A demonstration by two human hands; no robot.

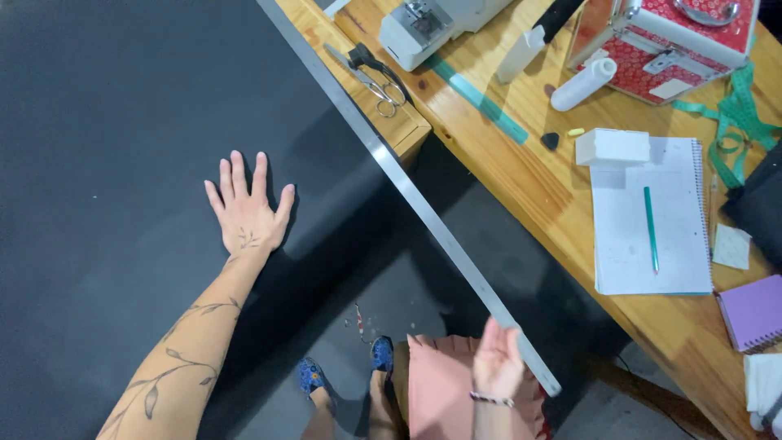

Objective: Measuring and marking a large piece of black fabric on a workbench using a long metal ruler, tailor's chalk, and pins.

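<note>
Two hands were at work on a large sheet of dark fabric spread flat across the left of the view. The left hand lay palm down on the fabric, fingers released and spread, pressing the surface and gripping nothing. The right hand sat at the lower end of a long metal ruler; its fingers were loosely curled beside the ruler's near end, but the picture was blurred there and it could not be told whether they grasped it or only touched it. The ruler ran diagonally from the top centre down to the lower right, lying along the fabric's right edge.

The desk, of light wood, lay to the right of the ruler. On it, near the top, rested scissors just beside a white sewing machine. A white thread spool lay on its side near a red case. A spiral notebook lay open further right, with a green pen on its page and a small white box at its upper corner. A green measuring tape trailed beside the notebook, and a purple notebook sat at the right edge.

Below, blue shoes stood on the grey floor.
</note>
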